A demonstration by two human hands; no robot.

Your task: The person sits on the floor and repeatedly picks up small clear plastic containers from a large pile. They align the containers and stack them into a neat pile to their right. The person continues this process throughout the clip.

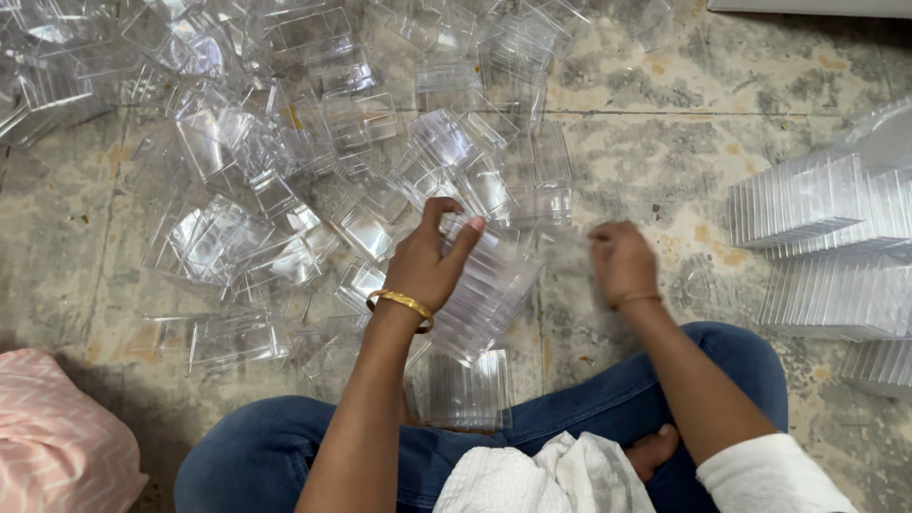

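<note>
The left hand (427,261) is wrapping its fingers around a stack of clear boxes (484,290). The right hand (622,261) is blurry beside it, fingers unclear.

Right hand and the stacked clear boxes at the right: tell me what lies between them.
Head view: only bare mottled floor lies between the right hand and the stacked clear boxes.

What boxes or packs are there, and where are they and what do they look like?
Loose clear plastic boxes: small, see-through, scattered on the floor upper left.
Nested stack of clear boxes: held in the left hand, with the right hand beside it.
Neat rows of clear boxes: stacked at right.
No labels, signs or screens show.
</note>
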